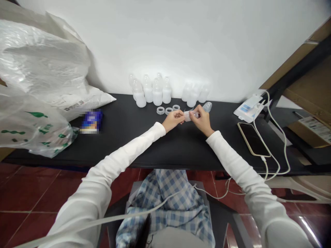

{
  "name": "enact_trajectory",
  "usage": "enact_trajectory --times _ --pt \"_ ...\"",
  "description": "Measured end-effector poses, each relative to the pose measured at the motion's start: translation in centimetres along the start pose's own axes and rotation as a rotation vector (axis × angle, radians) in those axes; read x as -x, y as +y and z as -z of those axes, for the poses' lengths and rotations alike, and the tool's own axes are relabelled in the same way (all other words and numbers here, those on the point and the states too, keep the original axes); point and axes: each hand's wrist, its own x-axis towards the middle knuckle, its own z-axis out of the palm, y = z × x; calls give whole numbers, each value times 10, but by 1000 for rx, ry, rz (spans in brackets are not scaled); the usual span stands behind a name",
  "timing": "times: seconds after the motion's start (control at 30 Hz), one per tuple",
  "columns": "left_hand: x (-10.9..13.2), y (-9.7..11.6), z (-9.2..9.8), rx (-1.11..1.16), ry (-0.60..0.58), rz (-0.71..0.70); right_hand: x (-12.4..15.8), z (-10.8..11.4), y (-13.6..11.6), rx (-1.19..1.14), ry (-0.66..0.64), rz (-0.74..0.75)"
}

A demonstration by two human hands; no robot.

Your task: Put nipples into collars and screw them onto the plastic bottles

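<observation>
My right hand [203,120] grips a translucent baby bottle collar [187,116], with a clear part running under the fingers. At the collar's left end, my left hand [173,120] pinches its edge; whether a smaller piece sits between those fingertips is hidden. A clear domed cap [207,106] lies just beyond my right hand. Several loose collar rings [160,110] lie flat behind my left hand. Against the wall at the left stand several capped baby bottles [157,93], upright. Further right is a group of white bottles without domed caps [191,98].
Large white plastic bags [43,62] fill the left end of the black table [144,151]. A blue packet [91,121] lies by them. On the right are a phone [253,139] on a charging cable [278,137], a white plastic case [248,108] and cardboard boxes [312,131].
</observation>
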Motion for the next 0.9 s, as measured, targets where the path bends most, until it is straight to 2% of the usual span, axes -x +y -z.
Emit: enact_trajectory --times 0.3,0.53,0.67,0.9 --pt "2 17 -1 -24 97 31 -4 4 -13 -55 -25 26" --pt "0 18 9 -79 125 -74 -5 4 -6 -60 -67 154" --pt "0 17 14 -100 146 -112 -5 3 2 -39 -72 263" --pt "0 17 19 -110 133 -150 -7 13 3 79 -122 552"
